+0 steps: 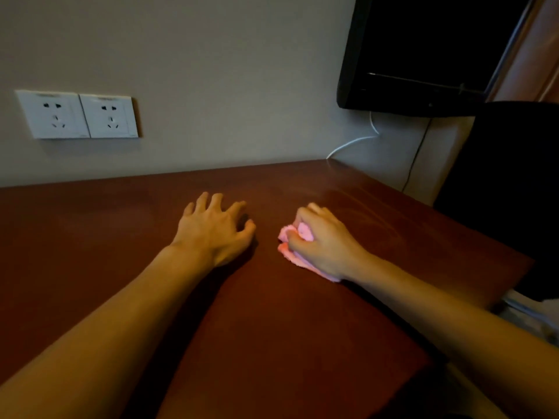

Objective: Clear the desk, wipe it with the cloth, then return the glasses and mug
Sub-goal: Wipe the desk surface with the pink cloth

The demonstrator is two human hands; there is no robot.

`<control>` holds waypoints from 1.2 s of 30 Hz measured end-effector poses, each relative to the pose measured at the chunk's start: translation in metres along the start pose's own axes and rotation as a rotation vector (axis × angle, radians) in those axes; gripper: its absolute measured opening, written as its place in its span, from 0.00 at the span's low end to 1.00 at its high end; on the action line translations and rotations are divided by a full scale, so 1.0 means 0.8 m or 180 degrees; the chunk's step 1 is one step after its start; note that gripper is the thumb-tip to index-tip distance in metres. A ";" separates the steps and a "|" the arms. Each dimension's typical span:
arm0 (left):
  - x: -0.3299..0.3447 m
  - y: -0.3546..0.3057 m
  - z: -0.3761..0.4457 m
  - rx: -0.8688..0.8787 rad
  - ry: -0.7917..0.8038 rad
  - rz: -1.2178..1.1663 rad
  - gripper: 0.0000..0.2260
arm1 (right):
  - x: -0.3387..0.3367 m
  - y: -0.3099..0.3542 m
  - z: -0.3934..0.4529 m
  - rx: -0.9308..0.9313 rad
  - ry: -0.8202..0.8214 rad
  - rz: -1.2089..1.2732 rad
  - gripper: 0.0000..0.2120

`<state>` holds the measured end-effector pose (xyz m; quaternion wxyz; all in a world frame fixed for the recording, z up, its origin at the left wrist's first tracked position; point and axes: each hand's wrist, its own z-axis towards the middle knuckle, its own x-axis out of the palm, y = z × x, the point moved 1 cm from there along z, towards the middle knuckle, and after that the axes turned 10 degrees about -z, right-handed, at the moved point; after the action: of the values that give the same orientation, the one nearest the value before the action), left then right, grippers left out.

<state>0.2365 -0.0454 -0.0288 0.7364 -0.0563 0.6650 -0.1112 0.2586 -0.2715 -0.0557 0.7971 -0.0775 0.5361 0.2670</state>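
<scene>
A dark reddish-brown wooden desk [90, 237] fills the lower part of the head view. My right hand [325, 240] presses a bunched pink cloth [295, 237] onto the desk right of centre, fingers closed over it. My left hand [216, 229] rests on the desk a little to the left of the cloth, fingers spread, holding nothing. No glasses or mug are in view.
A double white wall socket [78, 114] sits on the grey wall at the back left. A black screen [423, 52] hangs at the upper right, with a white cable [357, 142] below it. A dark chair [508, 189] stands past the desk's right edge.
</scene>
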 end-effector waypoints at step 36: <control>0.027 0.022 0.025 -0.0107 0.0336 -0.0193 0.30 | -0.053 0.060 -0.146 0.0470 0.0430 0.0054 0.15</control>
<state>0.2594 -0.0350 -0.0513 0.6955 -0.0829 0.7027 -0.1251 0.1275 -0.2936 -0.0583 0.7604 -0.0319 0.6074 0.2277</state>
